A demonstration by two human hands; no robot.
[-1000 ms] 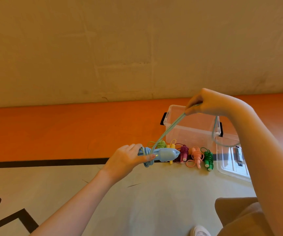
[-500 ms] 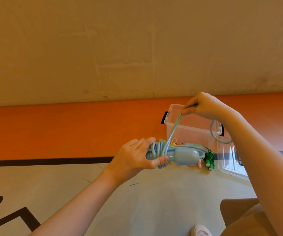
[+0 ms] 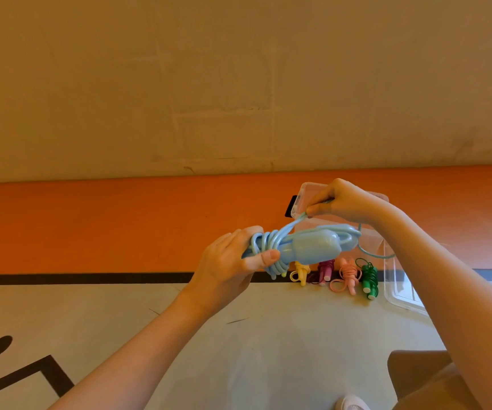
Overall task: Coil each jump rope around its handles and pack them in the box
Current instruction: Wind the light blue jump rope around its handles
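- The left hand (image 3: 233,261), at centre frame, gripped the light-blue jump rope (image 3: 298,247) by the narrow end of its handles, thumb pressed over the wound coils.
- The right hand (image 3: 342,202), right of centre and higher, pinched the free strand of the same rope between thumb and fingers; a loose loop hung below its wrist.
- The clear plastic box (image 3: 301,193) stood on the floor behind both hands, against the orange band; its lid (image 3: 401,294) lay at the right, partly hidden by the forearm.
- Four coiled ropes lay in a row before the box: yellow rope (image 3: 299,272), purple rope (image 3: 324,270), pink rope (image 3: 347,275), green rope (image 3: 369,279).
- A white shoe (image 3: 352,403) showed at the lower edge.
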